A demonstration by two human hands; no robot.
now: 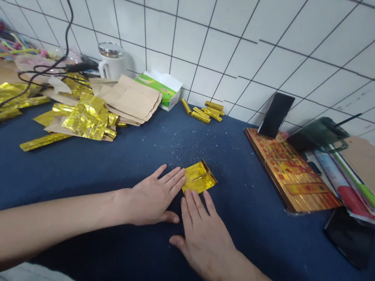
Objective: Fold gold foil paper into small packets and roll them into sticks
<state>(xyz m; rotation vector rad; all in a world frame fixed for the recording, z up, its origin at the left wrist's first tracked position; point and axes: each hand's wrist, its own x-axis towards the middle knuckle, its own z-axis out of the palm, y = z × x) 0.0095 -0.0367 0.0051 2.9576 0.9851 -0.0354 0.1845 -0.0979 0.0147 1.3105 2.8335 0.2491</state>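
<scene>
A folded piece of gold foil paper point(199, 178) lies on the dark blue tablecloth point(104, 179) in the middle of the table. My left hand point(155, 197) lies flat with fingers stretched out, its fingertips touching the near left edge of the foil. My right hand point(202, 234) lies flat beside it, fingers extended, tips at the foil's near edge. Neither hand grips anything.
A heap of gold foil sheets point(87, 118) and brown paper point(128, 99) lies at back left, with a white kettle point(112, 61) and a tissue box point(161, 90). Several folded gold pieces point(208, 111) sit by the wall. Right: a printed paper stack point(295, 175), phones point(276, 115) point(349, 236), folders point(367, 186).
</scene>
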